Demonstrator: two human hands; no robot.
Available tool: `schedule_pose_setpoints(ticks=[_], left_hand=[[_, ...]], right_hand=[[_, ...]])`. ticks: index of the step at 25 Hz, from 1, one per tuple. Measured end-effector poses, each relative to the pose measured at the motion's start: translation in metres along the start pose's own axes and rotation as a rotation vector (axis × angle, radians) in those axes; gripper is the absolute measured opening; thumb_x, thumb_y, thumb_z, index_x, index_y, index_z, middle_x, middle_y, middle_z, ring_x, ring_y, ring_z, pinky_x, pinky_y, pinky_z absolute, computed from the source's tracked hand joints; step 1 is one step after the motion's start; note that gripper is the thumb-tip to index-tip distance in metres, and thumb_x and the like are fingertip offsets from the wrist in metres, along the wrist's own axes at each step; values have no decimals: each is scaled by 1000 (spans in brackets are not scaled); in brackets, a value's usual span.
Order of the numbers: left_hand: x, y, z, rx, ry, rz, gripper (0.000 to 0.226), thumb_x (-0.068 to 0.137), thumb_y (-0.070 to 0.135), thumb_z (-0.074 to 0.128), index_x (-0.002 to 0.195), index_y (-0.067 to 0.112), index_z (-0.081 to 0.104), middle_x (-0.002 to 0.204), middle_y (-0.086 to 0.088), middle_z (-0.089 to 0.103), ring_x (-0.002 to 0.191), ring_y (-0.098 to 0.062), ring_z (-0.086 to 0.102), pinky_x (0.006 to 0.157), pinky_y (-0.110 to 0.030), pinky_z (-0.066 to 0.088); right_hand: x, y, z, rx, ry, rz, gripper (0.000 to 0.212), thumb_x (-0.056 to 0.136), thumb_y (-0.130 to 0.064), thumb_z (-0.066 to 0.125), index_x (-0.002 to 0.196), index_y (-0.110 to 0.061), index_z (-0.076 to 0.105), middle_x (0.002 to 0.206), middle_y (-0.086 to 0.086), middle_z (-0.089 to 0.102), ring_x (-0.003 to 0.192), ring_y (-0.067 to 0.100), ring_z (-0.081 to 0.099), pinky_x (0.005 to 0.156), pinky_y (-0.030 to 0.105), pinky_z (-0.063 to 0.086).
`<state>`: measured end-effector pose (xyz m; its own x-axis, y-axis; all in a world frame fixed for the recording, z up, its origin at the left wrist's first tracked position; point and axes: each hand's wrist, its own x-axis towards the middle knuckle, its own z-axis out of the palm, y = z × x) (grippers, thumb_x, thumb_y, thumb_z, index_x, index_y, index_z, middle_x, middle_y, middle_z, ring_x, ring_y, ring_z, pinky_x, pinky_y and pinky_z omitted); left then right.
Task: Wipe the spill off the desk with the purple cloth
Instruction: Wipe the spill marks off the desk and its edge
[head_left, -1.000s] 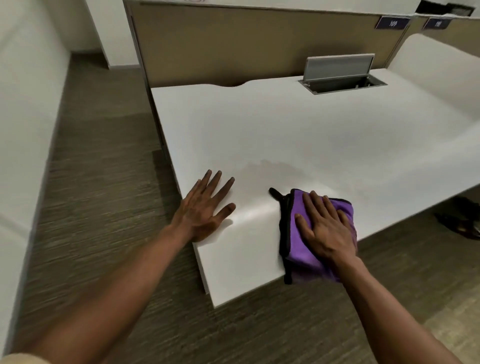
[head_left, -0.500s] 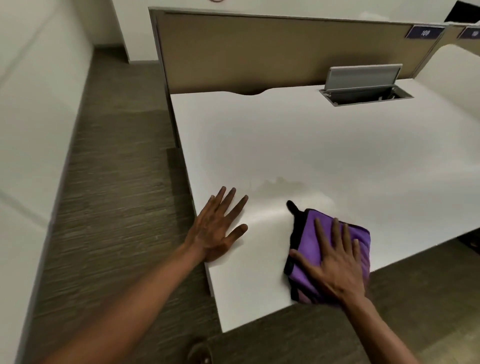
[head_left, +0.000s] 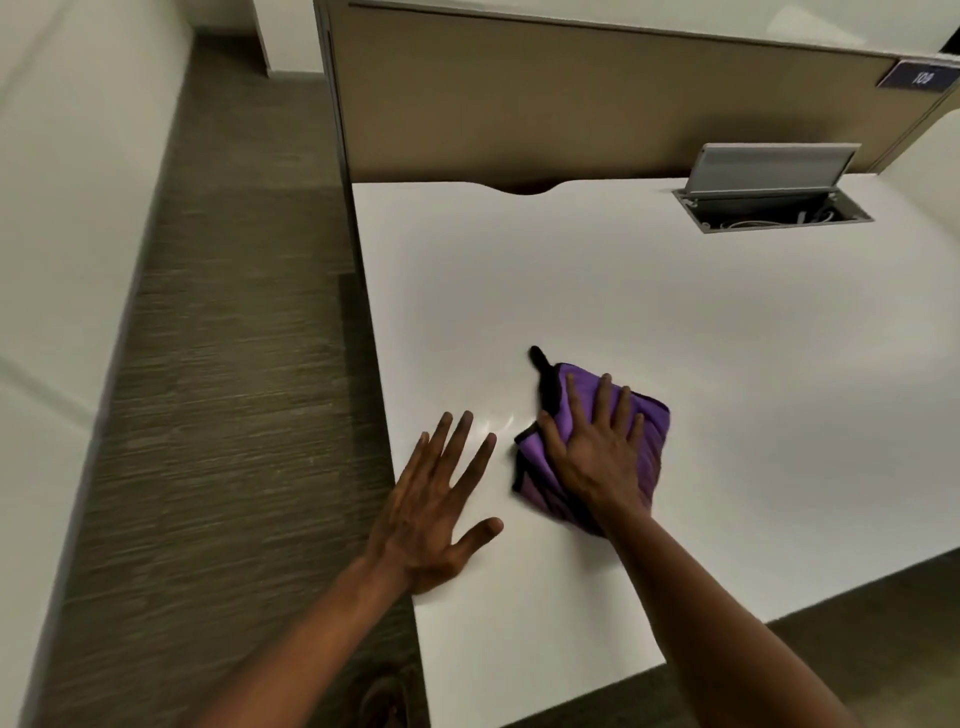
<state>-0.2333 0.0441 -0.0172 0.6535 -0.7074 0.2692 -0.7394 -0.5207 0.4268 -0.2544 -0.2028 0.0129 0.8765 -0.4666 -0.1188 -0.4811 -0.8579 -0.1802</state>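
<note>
The folded purple cloth, edged in black, lies on the white desk near its front left corner. My right hand presses flat on top of it, fingers spread and pointing away from me, thumb at the cloth's left edge. My left hand rests palm down on the bare desk just left of the cloth, fingers apart, holding nothing. A faint shiny wet streak shows between the two hands. Whatever spill lies under the cloth is hidden.
A tan divider panel closes the desk's far side, with a blue number tag at its right end. An open cable hatch with a raised grey lid sits at the back right. Carpeted floor runs along the desk's left edge.
My right hand has pushed the cloth away from the front edge, up over the greyish damp patch that showed beyond it. The left hand stays flat on the desk.
</note>
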Motion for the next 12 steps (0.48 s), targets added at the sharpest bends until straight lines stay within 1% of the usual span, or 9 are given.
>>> schedule_pose_setpoints(ticks=[2, 3, 5, 7, 9, 11, 12], left_hand=[[0, -1, -1, -33, 29, -13, 87, 100, 69, 35, 166, 19, 7, 174, -10, -3, 160, -34, -3, 128, -51, 3], [-2, -1, -1, -53, 41, -22, 89, 99, 70, 36, 166, 18, 8, 174, -11, -3, 160, -34, -2, 128, -50, 3], [-5, 2, 2, -69, 68, -35, 91, 98, 72, 38, 166, 18, 8, 173, -14, -3, 160, -35, -3, 129, -50, 3], [0, 0, 1, -78, 64, -66, 91, 97, 72, 41, 166, 21, 10, 173, -15, -2, 160, -36, -3, 129, -50, 4], [-5, -8, 4, -123, -2, -83, 91, 96, 72, 44, 166, 24, 10, 174, -13, -2, 160, -34, -2, 129, -48, 5], [-17, 39, -20, -36, -18, -68, 89, 97, 72, 43, 166, 26, 10, 174, -9, -5, 160, -33, -2, 129, -45, 3], [-29, 41, -16, -60, -21, -76, 87, 97, 72, 41, 166, 26, 11, 174, -8, -5, 160, -33, -1, 130, -43, 1]], right_hand=[[-1, -35, 8, 26, -9, -181, 73, 101, -73, 15, 163, -44, -10, 175, 8, -7, 160, 39, -10, 127, 58, -7], [-5, -50, 13, 37, -10, -301, 72, 99, -75, 11, 161, -47, -11, 175, 5, -6, 160, 37, -11, 126, 57, -8], [-21, -67, 24, -4, -53, -514, 74, 96, -79, 3, 161, -48, -11, 176, 1, -4, 160, 34, -13, 127, 58, -6], [-26, -70, 30, -12, -96, -595, 74, 97, -77, 6, 163, -45, -8, 175, -3, -5, 160, 32, -14, 129, 61, 0], [-25, -76, 34, -14, -118, -620, 71, 98, -71, 13, 160, -48, -12, 175, -6, -6, 160, 32, -14, 128, 63, 5], [-54, -54, 4, 51, -131, -725, 71, 96, -70, 16, 156, -53, -20, 174, -9, -7, 160, 31, -13, 128, 63, 5], [-62, -54, 10, 43, -153, -774, 72, 97, -71, 15, 157, -52, -19, 174, -10, -7, 160, 28, -14, 129, 61, 4]])
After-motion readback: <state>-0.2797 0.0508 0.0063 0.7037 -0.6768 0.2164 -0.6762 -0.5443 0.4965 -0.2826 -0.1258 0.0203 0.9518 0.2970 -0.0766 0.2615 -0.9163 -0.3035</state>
